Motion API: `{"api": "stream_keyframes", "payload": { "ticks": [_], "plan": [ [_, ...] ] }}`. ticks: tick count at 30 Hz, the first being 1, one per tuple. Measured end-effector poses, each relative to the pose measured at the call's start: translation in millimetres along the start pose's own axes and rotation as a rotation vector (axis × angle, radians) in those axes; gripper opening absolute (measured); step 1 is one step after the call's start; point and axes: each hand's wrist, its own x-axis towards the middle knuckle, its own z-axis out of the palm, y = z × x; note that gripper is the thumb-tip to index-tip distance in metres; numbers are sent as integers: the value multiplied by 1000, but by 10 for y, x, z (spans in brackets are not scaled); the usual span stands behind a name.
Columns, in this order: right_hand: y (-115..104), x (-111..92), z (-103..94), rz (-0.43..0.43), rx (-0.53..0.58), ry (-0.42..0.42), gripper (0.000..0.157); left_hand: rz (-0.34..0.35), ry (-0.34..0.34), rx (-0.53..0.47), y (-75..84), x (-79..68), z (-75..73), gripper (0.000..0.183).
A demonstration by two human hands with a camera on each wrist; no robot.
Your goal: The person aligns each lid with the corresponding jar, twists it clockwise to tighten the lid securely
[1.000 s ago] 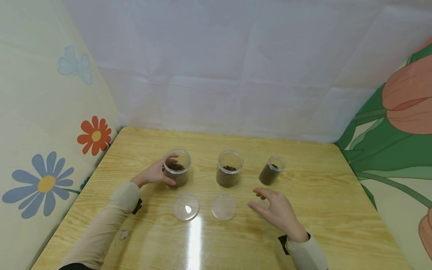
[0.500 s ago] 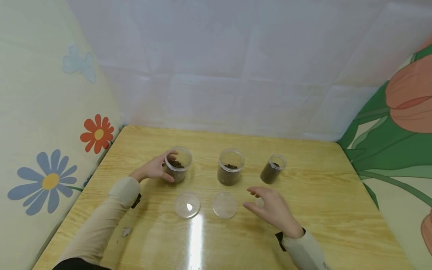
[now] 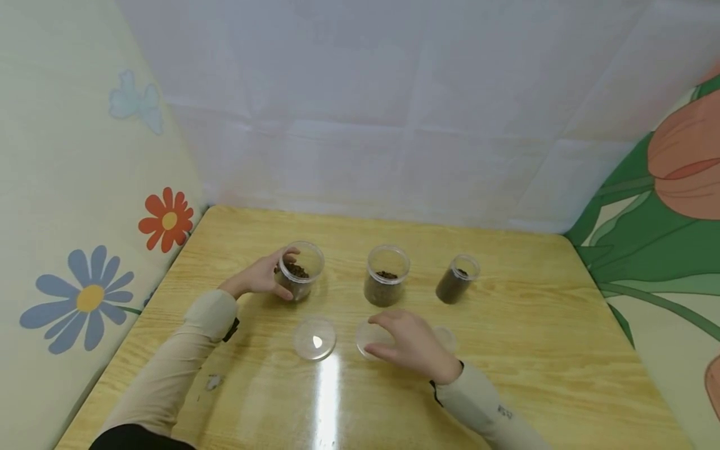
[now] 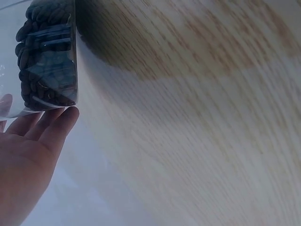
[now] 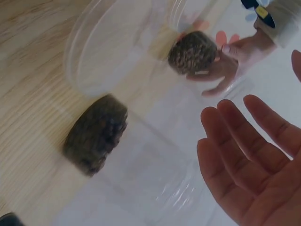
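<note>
My left hand holds a clear jar partly filled with dark, bean-like pieces, fingers behind it and thumb in front. The left wrist view shows the fingertips against the wall of this jar. My right hand reaches over a clear round lid, covering much of it, with fingers and thumb spread apart. Nothing lies between them, and its fingers look relaxed in the right wrist view. Just beyond stands a second clear jar with dark pieces in it.
A slimmer jar of dark contents stands at the right. Another round lid lies in front of the held jar. A small clear lid shows behind the right hand. A pale scrap lies near the left sleeve on the wooden table.
My right hand has moved left, from in front of the slim jar to over the middle lid. The left hand keeps its hold on the left jar. The head view has shifted slightly.
</note>
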Motion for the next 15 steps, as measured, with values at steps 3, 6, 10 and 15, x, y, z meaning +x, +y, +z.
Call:
{"api": "stream_keyframes", "payload": {
  "ticks": [3, 6, 10, 15],
  "plan": [
    [-70, 96, 60, -57, -57, -44, 42, 0, -1, -6, -1, 6, 6, 94],
    [-145, 189, 115, -111, -110, -84, 44, -4, -6, -14, -6, 9, 11, 94],
    [-232, 302, 212, -159, -152, -138, 48, -24, -8, -24, -10, 15, 15, 95],
    [-331, 438, 339, -230, -205, -214, 53, -31, -4, -25, -1, 7, 15, 96]
  ]
}}
